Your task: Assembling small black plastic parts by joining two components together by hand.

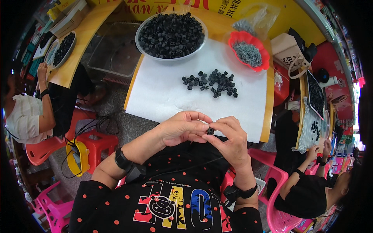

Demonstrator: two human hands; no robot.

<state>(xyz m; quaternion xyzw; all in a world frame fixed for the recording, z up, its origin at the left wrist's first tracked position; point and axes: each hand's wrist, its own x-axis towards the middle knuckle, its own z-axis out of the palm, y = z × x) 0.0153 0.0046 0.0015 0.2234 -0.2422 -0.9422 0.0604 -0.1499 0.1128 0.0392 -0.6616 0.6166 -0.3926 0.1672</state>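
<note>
Between my hands, just off the near edge of the white-covered table, is a small round black plastic part (210, 131). My left hand (184, 128) is closed, its thumb and fingertips pinching the part from the left. From the other side my right hand (233, 136) grips it between thumb and forefinger. Fingertips cover much of the part, so its details are hidden. Beyond my hands, a loose cluster of similar black parts (218, 82) lies on the white sheet (163, 87).
A large clear bowl (171, 57) heaped with black parts stands at the far left of the table. At far right, a red scalloped dish (265, 58) holds small grey metal pieces, beside a plastic bag (262, 19). Other people sit at tables left and right.
</note>
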